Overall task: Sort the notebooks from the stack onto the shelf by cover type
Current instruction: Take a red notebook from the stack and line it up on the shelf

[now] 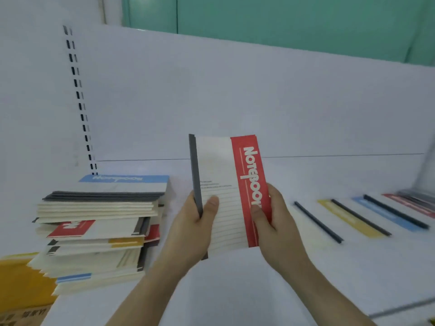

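I have both hands up in front of me over the white shelf [235, 290], holding one red-banded notebook [228, 191] between them. It stands nearly upright, clear of the shelf surface, with its dark grey spine on the left edge and the red band with white "Notebook" lettering running down the right side; the middle of the cover is cream with faint ruled lines.

My left hand [195, 227] grips the lower spine edge, thumb laid flat across the front of the cover and the fingers curled round behind. My right hand [273, 220] grips the lower right edge on the red band, thumb pressed on the front, fingers wrapped behind.

To the left the stack of notebooks [98, 231] sits on the shelf, untidy, with covers jutting at different angles. A blue-banded notebook [124, 182] lies on top, and red, yellow and blue bands show lower down among cream page edges. A yellow box [21, 283] sits just beside the stack at the frame's lower left.

To the right, well apart from my hands, several notebooks already lie flat in a row: a pale one [317, 222], a yellow-banded one [348, 217], a blue-banded one [386, 212] and a red-banded one [409, 203] at the far end, which is blurred. Behind everything rises the white back panel [235, 95] with a slotted upright [77, 90].
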`<state>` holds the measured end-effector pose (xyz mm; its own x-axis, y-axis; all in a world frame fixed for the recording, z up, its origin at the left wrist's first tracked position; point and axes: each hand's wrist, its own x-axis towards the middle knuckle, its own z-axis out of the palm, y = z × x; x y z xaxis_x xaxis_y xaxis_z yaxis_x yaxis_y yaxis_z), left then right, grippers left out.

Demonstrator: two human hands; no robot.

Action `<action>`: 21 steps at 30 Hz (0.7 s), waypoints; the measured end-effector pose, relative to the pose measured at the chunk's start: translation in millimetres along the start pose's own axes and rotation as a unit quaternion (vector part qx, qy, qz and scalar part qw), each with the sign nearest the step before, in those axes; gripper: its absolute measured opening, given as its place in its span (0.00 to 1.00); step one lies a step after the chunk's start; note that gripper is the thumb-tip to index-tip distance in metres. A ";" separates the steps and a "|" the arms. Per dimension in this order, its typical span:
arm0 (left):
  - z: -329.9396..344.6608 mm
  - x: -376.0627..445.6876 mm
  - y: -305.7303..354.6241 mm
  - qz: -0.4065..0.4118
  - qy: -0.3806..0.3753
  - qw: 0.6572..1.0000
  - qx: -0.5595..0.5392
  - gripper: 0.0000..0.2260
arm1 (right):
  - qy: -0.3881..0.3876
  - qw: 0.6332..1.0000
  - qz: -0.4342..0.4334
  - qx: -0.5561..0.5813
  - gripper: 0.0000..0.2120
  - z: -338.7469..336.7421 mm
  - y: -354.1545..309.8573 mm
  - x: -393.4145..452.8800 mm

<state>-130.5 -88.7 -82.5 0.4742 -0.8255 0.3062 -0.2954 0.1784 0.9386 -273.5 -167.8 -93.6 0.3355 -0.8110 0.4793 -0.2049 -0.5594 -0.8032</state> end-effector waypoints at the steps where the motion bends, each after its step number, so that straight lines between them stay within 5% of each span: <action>1: 10.9 -1.9 -1.3 -0.026 -0.027 0.999 0.006 0.08 | 0.021 1.000 0.002 -0.013 0.17 -11.7 7.4 -5.3; 5: 58.3 -15.0 0.4 -0.094 -0.146 0.985 -0.022 0.13 | 0.061 0.996 0.034 -0.056 0.17 -61.2 32.9 -27.4; 11: 149.8 -35.9 15.6 -0.016 -0.062 0.997 0.042 0.12 | 0.062 0.991 0.057 -0.108 0.21 -139.8 59.0 -57.0; 21: 328.6 -65.0 53.1 0.016 -0.075 0.997 0.021 0.15 | 0.091 0.979 0.088 -0.159 0.24 -323.2 121.8 -84.3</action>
<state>-449.5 -201.5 -104.9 0.3353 -0.8911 0.3059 -0.3440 0.1865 0.9203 -624.0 -222.9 -117.5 0.1051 -0.9007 0.4215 -0.5312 -0.4092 -0.7419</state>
